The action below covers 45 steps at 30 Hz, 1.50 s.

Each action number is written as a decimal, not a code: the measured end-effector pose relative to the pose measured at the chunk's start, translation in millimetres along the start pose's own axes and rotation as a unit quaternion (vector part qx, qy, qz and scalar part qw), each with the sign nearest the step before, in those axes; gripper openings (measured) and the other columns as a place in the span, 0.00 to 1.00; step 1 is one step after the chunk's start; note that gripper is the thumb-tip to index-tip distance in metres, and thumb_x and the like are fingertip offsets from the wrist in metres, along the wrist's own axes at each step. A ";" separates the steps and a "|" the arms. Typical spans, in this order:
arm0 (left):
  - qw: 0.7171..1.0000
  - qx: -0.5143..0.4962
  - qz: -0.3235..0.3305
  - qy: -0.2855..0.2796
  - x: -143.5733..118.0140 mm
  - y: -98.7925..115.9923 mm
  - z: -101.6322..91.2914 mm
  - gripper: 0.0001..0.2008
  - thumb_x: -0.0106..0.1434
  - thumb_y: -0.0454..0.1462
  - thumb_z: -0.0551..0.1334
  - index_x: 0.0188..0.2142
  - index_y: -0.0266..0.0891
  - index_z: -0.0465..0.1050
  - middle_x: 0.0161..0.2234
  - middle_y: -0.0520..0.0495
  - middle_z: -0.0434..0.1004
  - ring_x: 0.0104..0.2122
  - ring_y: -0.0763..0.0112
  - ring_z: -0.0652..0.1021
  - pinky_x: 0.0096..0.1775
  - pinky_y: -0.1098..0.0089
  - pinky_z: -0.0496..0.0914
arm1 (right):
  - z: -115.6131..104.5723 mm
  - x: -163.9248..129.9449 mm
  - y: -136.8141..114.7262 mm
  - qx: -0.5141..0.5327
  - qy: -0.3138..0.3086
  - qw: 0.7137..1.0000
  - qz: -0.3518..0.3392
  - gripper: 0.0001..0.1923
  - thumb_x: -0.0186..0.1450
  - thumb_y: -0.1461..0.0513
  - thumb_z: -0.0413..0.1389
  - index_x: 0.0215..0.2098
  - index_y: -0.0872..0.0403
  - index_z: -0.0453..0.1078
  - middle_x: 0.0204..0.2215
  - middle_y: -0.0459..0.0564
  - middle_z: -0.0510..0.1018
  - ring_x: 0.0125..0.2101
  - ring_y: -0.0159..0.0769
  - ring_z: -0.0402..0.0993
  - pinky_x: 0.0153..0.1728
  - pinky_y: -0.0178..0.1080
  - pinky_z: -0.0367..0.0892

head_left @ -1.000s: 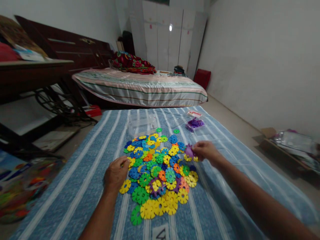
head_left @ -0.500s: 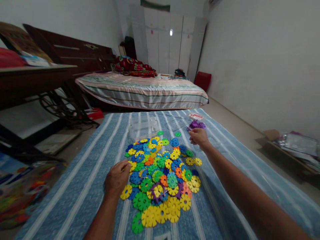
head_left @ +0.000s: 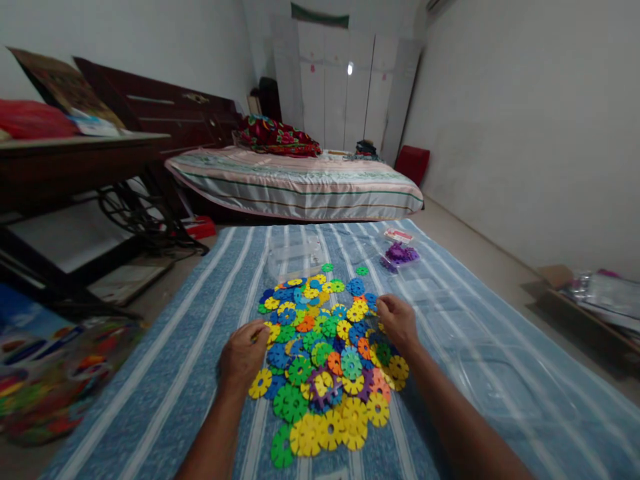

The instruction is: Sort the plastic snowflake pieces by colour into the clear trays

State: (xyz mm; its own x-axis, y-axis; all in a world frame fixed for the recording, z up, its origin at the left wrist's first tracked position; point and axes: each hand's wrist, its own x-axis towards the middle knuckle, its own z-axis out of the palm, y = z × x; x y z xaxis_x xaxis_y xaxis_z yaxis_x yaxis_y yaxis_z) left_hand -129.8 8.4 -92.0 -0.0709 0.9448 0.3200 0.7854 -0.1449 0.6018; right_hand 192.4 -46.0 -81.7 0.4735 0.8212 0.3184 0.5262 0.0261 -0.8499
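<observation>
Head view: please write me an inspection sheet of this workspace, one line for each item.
Surface: blue striped mat on the floor.
Job's things: pile of coloured plastic discs in the middle of the mat; small purple pile apart, further away.
Clutter: clear plastic box behind the discs.
Grips: left hand rests at the pile's left edge; right hand rests on its right side; whether either holds a disc cannot be told.
Cables: nothing seen.
Surroundings: bed, white wardrobe, dark table.

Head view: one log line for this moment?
left hand: on disc pile left edge | right hand: on pile's right side | purple pieces: apart, beyond
</observation>
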 end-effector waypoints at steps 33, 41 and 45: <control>0.943 0.059 0.285 -0.160 149.8 274.2 166.5 0.12 0.60 0.36 0.57 0.38 0.39 0.79 0.41 0.44 0.81 0.43 0.64 0.79 0.49 0.67 0.71 | 13.4 22.8 37.1 -0.036 0.053 0.997 0.038 0.11 0.63 0.62 0.49 0.26 0.52 0.71 0.24 0.44 0.75 0.28 0.33 0.71 0.32 0.33 0.58; 0.937 0.123 0.239 -0.221 162.5 321.4 235.3 0.21 0.57 0.46 0.65 0.46 0.35 0.77 0.51 0.35 0.76 0.53 0.52 0.73 0.51 0.63 0.68 | 18.0 21.7 33.0 -0.060 0.062 0.996 0.015 0.11 0.63 0.65 0.50 0.26 0.51 0.71 0.25 0.44 0.76 0.29 0.33 0.71 0.33 0.34 0.58; 0.929 0.115 0.241 -0.257 159.9 320.4 244.9 0.27 0.51 0.46 0.69 0.49 0.36 0.75 0.51 0.37 0.76 0.52 0.53 0.74 0.49 0.63 0.69 | 17.8 22.1 30.7 -0.054 0.070 0.996 0.019 0.10 0.63 0.65 0.50 0.26 0.51 0.71 0.25 0.44 0.76 0.29 0.34 0.71 0.33 0.34 0.57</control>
State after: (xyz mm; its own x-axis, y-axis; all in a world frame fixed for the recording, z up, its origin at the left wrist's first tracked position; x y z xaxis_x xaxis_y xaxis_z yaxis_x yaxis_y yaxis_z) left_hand 261.1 185.0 -27.2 0.5796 0.8106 0.0839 0.7648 -0.5766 0.2874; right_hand 206.5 -16.9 -108.2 0.5841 0.7324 0.3497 0.5757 -0.0702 -0.8146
